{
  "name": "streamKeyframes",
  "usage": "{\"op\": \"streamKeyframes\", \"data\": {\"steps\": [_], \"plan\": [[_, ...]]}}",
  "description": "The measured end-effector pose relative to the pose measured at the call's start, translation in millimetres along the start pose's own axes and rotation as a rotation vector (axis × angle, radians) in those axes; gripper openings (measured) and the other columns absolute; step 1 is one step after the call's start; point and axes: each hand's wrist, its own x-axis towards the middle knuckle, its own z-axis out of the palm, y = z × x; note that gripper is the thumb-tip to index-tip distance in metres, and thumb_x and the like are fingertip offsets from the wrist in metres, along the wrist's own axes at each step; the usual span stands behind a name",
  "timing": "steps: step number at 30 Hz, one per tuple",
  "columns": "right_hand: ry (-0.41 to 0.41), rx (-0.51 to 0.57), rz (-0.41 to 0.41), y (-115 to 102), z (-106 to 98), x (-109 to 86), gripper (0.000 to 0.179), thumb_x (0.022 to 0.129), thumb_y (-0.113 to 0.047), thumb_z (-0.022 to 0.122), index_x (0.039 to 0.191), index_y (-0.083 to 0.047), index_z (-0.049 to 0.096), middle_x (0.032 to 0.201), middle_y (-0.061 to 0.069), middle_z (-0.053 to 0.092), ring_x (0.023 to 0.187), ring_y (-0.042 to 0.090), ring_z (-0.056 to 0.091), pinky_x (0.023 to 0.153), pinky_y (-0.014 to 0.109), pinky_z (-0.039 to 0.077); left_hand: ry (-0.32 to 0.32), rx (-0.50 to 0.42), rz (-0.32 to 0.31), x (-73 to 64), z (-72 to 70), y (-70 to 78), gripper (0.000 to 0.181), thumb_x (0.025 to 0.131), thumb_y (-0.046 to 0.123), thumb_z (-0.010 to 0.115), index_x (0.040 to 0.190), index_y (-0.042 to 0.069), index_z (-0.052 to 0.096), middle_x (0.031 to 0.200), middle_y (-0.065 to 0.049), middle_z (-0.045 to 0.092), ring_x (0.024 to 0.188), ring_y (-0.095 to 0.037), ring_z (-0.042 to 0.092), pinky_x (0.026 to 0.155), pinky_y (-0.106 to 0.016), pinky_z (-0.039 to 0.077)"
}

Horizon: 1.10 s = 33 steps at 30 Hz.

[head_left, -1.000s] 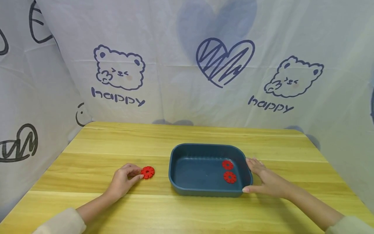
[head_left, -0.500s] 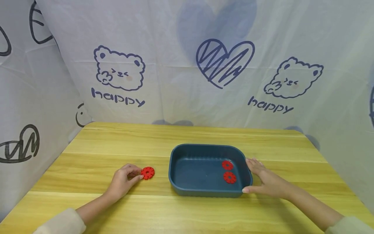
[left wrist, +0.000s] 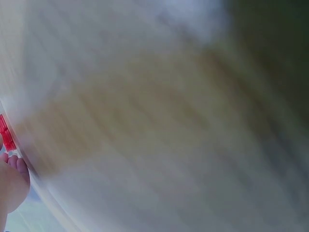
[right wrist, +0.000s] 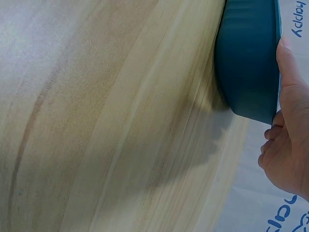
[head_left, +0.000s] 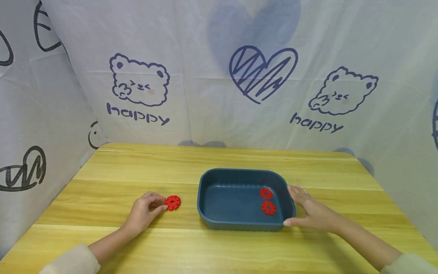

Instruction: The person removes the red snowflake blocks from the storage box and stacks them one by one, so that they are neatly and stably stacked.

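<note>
Between the thumb and fingers of my left hand [head_left: 145, 211] is a red notched plastic disc [head_left: 172, 203], pinched by its left edge close over the table. The left wrist view catches only a sliver of this disc [left wrist: 7, 134] at its left edge. My right hand [head_left: 313, 211] holds the right end of a dark blue rectangular tub [head_left: 239, 225], thumb at the near corner and fingers farther back along the rim. Inside the tub, at its right side, lie two more red discs, a far one [head_left: 266, 193] and a near one [head_left: 268, 208].
The tub stands on a wood-grain table [head_left: 137, 251], right of the left hand. A white cloth [head_left: 202, 114] printed with bears and hearts hangs behind the table's back edge, and more cloth hangs at the left side.
</note>
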Motion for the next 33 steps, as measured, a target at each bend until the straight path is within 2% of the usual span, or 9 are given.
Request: {"op": "streamKeyframes", "data": {"steps": [9, 16, 21, 25, 33], "plan": [[-0.002, -0.004, 0.009, 1, 1, -0.3, 0.101, 0.076, -0.049, 0.07, 0.141, 0.012, 0.023, 0.148, 0.031, 0.021, 0.134, 0.055, 0.013, 0.102, 0.068, 0.02, 0.006, 0.004, 0.013, 0.8, -0.4, -0.2, 0.018, 0.075, 0.0, 0.072, 0.091, -0.005, 0.068, 0.087, -0.01, 0.064, 0.077, -0.02, 0.062, 0.067, -0.024, 0.054], [-0.003, -0.003, 0.009, 1, 0, -0.1, 0.101, 0.076, -0.049, 0.07, 0.142, 0.012, 0.022, 0.148, 0.032, 0.02, 0.134, 0.055, 0.012, 0.102, 0.068, 0.019, 0.067, -0.045, 0.069, 11.5, -8.5, 5.3, 0.018, 0.077, -0.003, 0.069, 0.094, -0.008, 0.066, 0.091, -0.017, 0.065, 0.079, -0.026, 0.063, 0.071, -0.032, 0.056], [-0.001, -0.008, -0.011, 0, -1, -0.1, 0.1, 0.076, -0.047, 0.07, 0.142, 0.011, 0.022, 0.147, 0.032, 0.02, 0.133, 0.056, 0.012, 0.101, 0.069, 0.02, 0.112, -0.079, 0.105, 25.3, -13.5, 21.1, 0.018, 0.08, 0.001, 0.069, 0.096, -0.005, 0.067, 0.094, -0.017, 0.065, 0.081, -0.026, 0.063, 0.074, -0.036, 0.056], [0.0, -0.013, -0.015, 0, -1, -0.3, 0.1, 0.076, -0.048, 0.07, 0.141, 0.012, 0.022, 0.147, 0.032, 0.02, 0.133, 0.056, 0.013, 0.101, 0.068, 0.02, 0.139, -0.108, 0.145, 34.2, -12.0, 36.9, 0.018, 0.079, 0.002, 0.071, 0.096, -0.003, 0.068, 0.093, -0.015, 0.066, 0.081, -0.026, 0.063, 0.074, -0.04, 0.055], [-0.007, -0.012, -0.004, 0, 0, -0.9, 0.101, 0.076, -0.05, 0.069, 0.141, 0.013, 0.023, 0.147, 0.032, 0.02, 0.134, 0.055, 0.012, 0.102, 0.068, 0.019, 0.111, -0.231, 0.103, 47.7, -4.1, 65.0, 0.022, 0.079, 0.005, 0.071, 0.1, -0.003, 0.068, 0.097, -0.015, 0.065, 0.085, -0.026, 0.062, 0.079, -0.041, 0.054]]}}
